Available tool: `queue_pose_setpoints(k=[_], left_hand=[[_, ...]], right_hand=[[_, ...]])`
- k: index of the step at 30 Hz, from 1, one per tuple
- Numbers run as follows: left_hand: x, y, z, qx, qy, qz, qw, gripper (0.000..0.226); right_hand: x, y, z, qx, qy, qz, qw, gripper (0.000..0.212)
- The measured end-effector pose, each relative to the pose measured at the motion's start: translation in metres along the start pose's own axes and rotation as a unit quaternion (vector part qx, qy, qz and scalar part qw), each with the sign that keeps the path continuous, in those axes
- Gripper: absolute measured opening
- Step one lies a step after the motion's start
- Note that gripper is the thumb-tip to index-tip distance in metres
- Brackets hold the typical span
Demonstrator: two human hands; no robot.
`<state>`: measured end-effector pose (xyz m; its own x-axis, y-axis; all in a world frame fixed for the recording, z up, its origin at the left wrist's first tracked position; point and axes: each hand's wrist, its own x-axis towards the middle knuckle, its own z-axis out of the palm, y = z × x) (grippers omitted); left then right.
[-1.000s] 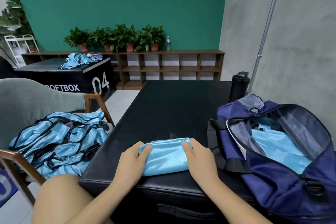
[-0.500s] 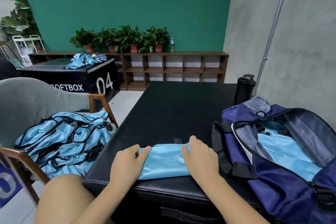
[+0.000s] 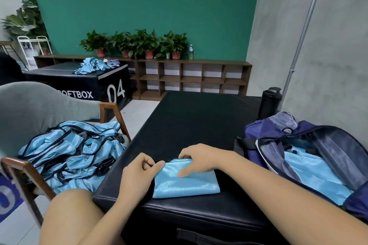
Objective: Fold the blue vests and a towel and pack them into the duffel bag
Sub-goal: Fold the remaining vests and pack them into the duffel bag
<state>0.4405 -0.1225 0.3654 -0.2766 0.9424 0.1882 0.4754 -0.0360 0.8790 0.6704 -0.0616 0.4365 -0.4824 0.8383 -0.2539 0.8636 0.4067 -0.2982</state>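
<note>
A person sits at a low black padded table (image 3: 199, 117), both bare arms reaching forward over its near edge. A folded blue vest (image 3: 185, 183), a small shiny light-blue rectangle, lies flat on the table close to that near edge. The left hand (image 3: 139, 173) pinches the vest's far left corner between thumb and curled fingers. The right hand (image 3: 201, 159) grips the vest's far edge, its fingers bent over the edge and its thumb lying across the top of the fabric.

At the right end of the table sits a navy duffel bag (image 3: 256, 131), unzipped and gaping wide. Folded light-blue fabric (image 3: 310, 173) already lies inside it. A black bottle (image 3: 269, 102) stands upright just behind the bag, near a grey wall with a slanting metal pole (image 3: 302, 32).

To the left of the table, a grey chair (image 3: 29, 109) with wooden arms holds a loose heap of unfolded blue vests (image 3: 67, 153) trimmed in black. Farther back, a black box (image 3: 111, 87) marked "04" carries another small heap of blue vests (image 3: 93, 65). Behind it, a low wooden shelf (image 3: 191, 77) runs along a green wall, with potted plants (image 3: 139, 43) lined up on top.
</note>
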Motion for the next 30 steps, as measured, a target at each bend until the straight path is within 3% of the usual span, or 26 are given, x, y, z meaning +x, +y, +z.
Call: queue_pose_setpoints(k=[11, 15, 18, 26, 30], left_hand=[[-0.002, 0.005, -0.003, -0.013, -0.009, 0.000, 1.000, 0.033], [-0.002, 0.009, -0.003, -0.026, -0.021, -0.008, 0.999, 0.043], [0.000, 0.017, -0.002, -0.060, -0.038, -0.011, 0.997, 0.047], [0.018, 0.067, 0.035, -0.026, -0.115, 0.045, 0.992, 0.029], [0.019, 0.120, 0.073, -0.018, -0.177, 0.091, 0.980, 0.024]], right_hand=[[0.004, -0.012, -0.004, 0.043, -0.077, 0.022, 0.996, 0.068], [-0.021, -0.012, -0.021, 0.134, -0.113, 0.028, 0.984, 0.036], [-0.045, -0.009, -0.043, 0.163, -0.076, 0.011, 0.984, 0.023], [-0.145, 0.028, -0.135, 0.213, 0.018, 0.006, 0.977, 0.029], [-0.194, 0.070, -0.174, 0.197, 0.068, 0.055, 0.976, 0.030]])
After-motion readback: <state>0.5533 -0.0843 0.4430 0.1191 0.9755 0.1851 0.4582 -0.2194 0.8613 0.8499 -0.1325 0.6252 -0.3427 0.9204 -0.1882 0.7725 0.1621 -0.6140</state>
